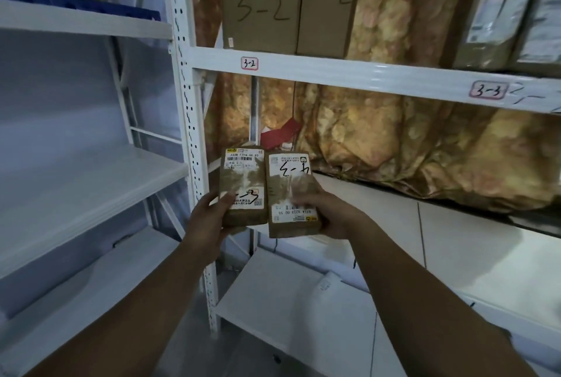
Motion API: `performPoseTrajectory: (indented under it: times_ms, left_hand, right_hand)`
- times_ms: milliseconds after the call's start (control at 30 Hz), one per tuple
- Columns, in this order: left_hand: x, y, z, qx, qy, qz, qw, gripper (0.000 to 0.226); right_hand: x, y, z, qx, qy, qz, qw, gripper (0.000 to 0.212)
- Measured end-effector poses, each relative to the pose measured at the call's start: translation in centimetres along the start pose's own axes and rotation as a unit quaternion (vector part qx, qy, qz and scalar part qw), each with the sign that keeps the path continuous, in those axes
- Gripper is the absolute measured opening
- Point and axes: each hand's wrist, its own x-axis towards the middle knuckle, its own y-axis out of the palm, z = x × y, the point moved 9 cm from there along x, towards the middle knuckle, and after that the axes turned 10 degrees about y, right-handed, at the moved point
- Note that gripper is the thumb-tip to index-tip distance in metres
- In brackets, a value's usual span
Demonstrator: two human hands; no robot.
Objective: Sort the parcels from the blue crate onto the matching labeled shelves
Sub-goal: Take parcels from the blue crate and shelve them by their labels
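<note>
I hold two small brown parcels side by side in front of the white shelving. My left hand (209, 218) grips the left parcel (242, 182), which has a white shipping label and a handwritten mark partly hidden by my thumb. My right hand (329, 212) grips the right parcel (288, 191), whose label is upside down with a handwritten "4-3". Above, two cardboard boxes marked "3-2" (291, 12) stand on the shelf beam with the tag "3-2" (249, 63). A tag "3-3" (488, 90) is further right. The blue crate (91, 6) sits on the upper left shelf.
Taped parcels (510, 12) stand on the upper right shelf above the "3-3" tag. A gold patterned curtain (394, 139) hangs behind the rack. White shelves (76, 194) extend at the left and a low shelf (288, 310) lies below my hands. A perforated upright post (189, 121) divides the racks.
</note>
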Motion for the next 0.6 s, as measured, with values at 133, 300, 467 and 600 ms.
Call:
performPoseTrajectory:
  times_ms: [133, 300, 467, 600]
  left_hand:
    - [1.3, 2.6, -1.4, -0.031, 0.033, 0.038, 0.998, 0.031]
    - [3.1, 5.1, -2.0, -0.062, 0.021, 0.039, 0.997, 0.031]
    - [4.5, 6.6, -2.1, -0.031, 0.016, 0.069, 0.997, 0.036]
    - [6.0, 7.0, -2.7, 0.010, 0.041, 0.079, 0.996, 0.029]
  right_hand:
    - [-2.1, -3.5, 1.9, -0.026, -0.037, -0.088, 0.995, 0.075]
    - [-5.6, -8.2, 5.5, -0.041, -0.116, -0.299, 0.946, 0.044]
    - [-7.0, -9.1, 6.7, -0.087, -0.104, -0.335, 0.932, 0.041]
    - [-8.6, -10.9, 7.9, -0.092, -0.105, -0.424, 0.895, 0.059]
